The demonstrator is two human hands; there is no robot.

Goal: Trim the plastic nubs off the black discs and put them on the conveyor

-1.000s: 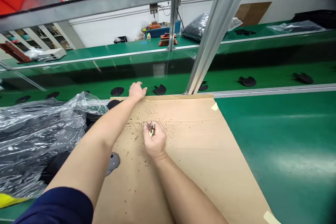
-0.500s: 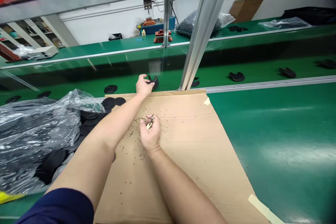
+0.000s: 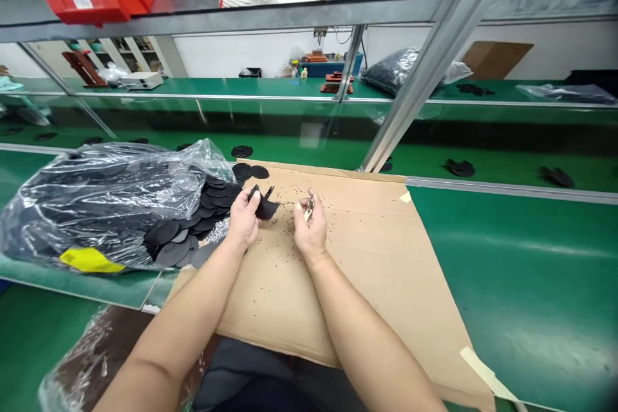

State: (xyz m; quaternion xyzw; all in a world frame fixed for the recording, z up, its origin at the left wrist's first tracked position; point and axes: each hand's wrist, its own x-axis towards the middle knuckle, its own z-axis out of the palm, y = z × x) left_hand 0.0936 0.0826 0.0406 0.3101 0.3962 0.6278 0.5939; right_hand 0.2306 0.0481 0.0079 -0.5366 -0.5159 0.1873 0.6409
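Two hands over a cardboard sheet [image 3: 376, 270] on a green counter [image 3: 526, 270]: left hand [image 3: 244, 220] gripping a black notched disc [image 3: 266, 208], right hand [image 3: 309, 228] pinching a small pale-handled tool [image 3: 309, 210]. Black crumbs [image 3: 284, 225] litter the cardboard; stacked black discs [image 3: 207, 209] spill from a clear plastic bag [image 3: 111, 187] just beside.

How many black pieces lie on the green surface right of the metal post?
3. One black piece by the aluminium post's foot, one further right, one near the right edge. The post may hide others.
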